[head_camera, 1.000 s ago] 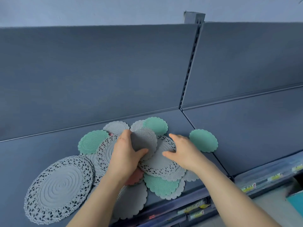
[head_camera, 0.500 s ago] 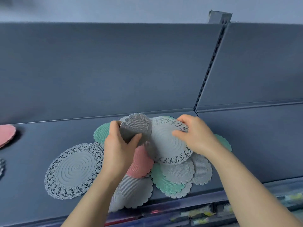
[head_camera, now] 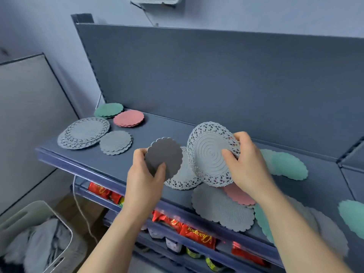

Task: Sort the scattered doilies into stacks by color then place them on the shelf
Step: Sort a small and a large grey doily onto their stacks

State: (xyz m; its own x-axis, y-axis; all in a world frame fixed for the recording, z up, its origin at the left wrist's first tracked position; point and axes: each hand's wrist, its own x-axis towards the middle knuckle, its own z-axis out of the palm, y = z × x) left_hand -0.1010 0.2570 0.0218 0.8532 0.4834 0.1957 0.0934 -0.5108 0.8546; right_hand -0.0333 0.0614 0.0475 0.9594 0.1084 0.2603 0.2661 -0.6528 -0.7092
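The shelf point(head_camera: 157, 131) carries the whole job: four sorted stacks at its left end and the unsorted heap point(head_camera: 222, 207) at the right, where grey, green and pink doilies overlap one another. In the sorted group the lace stack point(head_camera: 83, 133) lies at the front, with the plain grey stack point(head_camera: 115, 142) just beside it. The pink stack point(head_camera: 128, 118) and the green stack point(head_camera: 108, 110) sit behind.

Our right hand point(head_camera: 248, 164) pinches a lace doily point(head_camera: 210, 152), thumb on its face and fingers behind the rim, tilted up above the heap. Our left hand point(head_camera: 143, 182) grips a small plain grey doily point(head_camera: 165, 154) by its lower edge, thumb in front. It may be more than one sheet; the edge is too blurred to tell.

To do the step well, we carry each piece flat over its matching stack, lace on lace and plain grey on plain grey. We centre it so the scalloped rims line up, and we let go only once it rests.
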